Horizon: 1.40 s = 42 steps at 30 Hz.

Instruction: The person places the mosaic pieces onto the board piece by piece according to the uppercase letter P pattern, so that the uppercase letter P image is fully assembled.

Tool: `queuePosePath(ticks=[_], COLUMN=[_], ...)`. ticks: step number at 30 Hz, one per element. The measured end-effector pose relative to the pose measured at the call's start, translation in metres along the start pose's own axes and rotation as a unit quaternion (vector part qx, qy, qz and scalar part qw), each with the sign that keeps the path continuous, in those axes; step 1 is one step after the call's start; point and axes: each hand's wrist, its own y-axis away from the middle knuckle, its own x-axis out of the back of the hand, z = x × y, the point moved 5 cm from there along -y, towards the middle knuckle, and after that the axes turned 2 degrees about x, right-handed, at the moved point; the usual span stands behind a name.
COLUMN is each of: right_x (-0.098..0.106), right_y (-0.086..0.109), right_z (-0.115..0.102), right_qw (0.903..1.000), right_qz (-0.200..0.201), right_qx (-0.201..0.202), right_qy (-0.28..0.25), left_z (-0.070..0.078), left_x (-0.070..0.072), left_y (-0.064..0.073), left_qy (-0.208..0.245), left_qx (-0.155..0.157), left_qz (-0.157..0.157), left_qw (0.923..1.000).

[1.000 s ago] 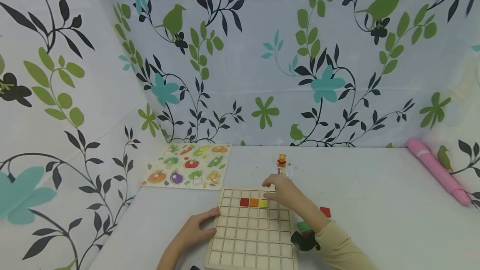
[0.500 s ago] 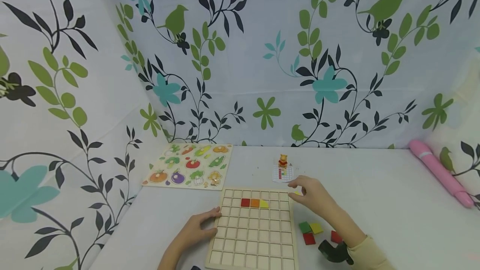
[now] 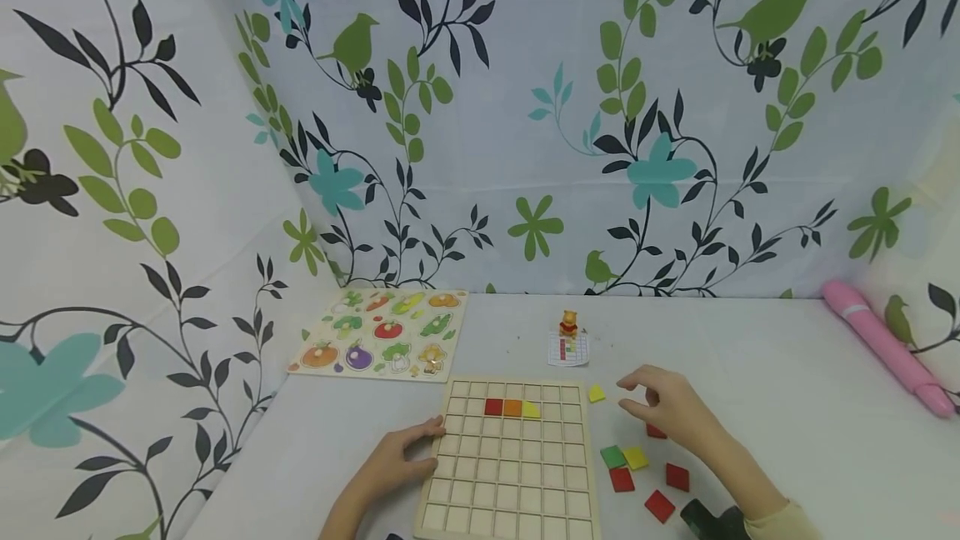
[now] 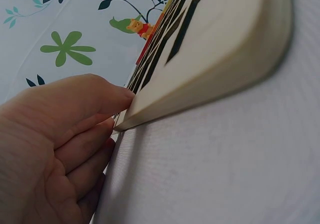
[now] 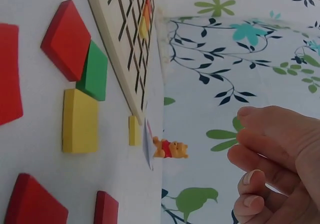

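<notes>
A pale wooden grid board (image 3: 517, 473) lies on the table. One row holds a red tile (image 3: 493, 407), an orange tile (image 3: 512, 407) and a yellow piece (image 3: 531, 411). My left hand (image 3: 397, 461) rests at the board's left edge; in the left wrist view its thumb (image 4: 100, 96) touches the rim. To the right of the board, my right hand (image 3: 675, 407) hovers with nothing between thumb and fingers. Just left of its fingertips lies a small yellow piece (image 3: 596, 393). Below it are a green tile (image 3: 612, 457), a yellow tile (image 3: 636, 458) and several red tiles (image 3: 660, 507).
A small bear figure (image 3: 568, 323) stands by a printed grid card (image 3: 567, 350) beyond the board. At the back left lies a vegetable puzzle board (image 3: 382, 332). A pink tube-like object (image 3: 885, 344) lies far right. Patterned cloth (image 3: 480, 148) hangs behind the table.
My right hand has moved from above the board to its right. The small yellow piece that was at its fingertips now lies apart from them. My left hand has stayed at the edge.
</notes>
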Motion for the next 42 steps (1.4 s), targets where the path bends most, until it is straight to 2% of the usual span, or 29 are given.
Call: queuePosePath(ticks=[1,4,11,17,22,28,31,38,42], right_x=[-0.001,-0.002,-0.007,-0.008,-0.008,-0.011,-0.015,-0.022,-0.024], right_y=[0.001,0.005,0.013,0.016,0.017,0.02,0.022,0.025,0.026], right_z=[0.003,0.008,0.017,0.024,0.03,0.039,0.042,0.049,0.049], right_qw=[1.0,0.9996,0.9972,0.996,0.996,0.9909,0.9879,0.9812,0.9814], right_qz=[-0.004,-0.009,-0.024,-0.028,-0.043,-0.089,-0.111,-0.142,-0.154], right_qx=[-0.007,-0.026,-0.07,-0.084,-0.078,-0.101,-0.108,-0.131,-0.115], right_qy=[0.002,-0.001,-0.013,-0.01,-0.003,0.003,0.003,-0.002,-0.001], left_z=[0.005,0.009,0.01,0.008,0.0,-0.029,-0.037,-0.037,-0.026], left_x=[0.001,0.002,0.002,0.001,0.0,-0.004,-0.005,-0.005,-0.004], left_y=[0.001,0.003,0.003,0.001,-0.001,-0.006,-0.007,-0.008,-0.006], left_qy=[0.003,0.001,0.002,-0.001,0.003,-0.009,-0.007,-0.003,-0.007], left_qx=[0.001,0.004,-0.001,0.005,0.006,0.005,0.008,0.008,0.011], left_qz=[-0.001,-0.001,0.003,-0.004,0.005,0.006,0.003,0.001,0.004], left_qw=[1.0,1.0,1.0,1.0,1.0,0.9999,0.9999,1.0,0.9999])
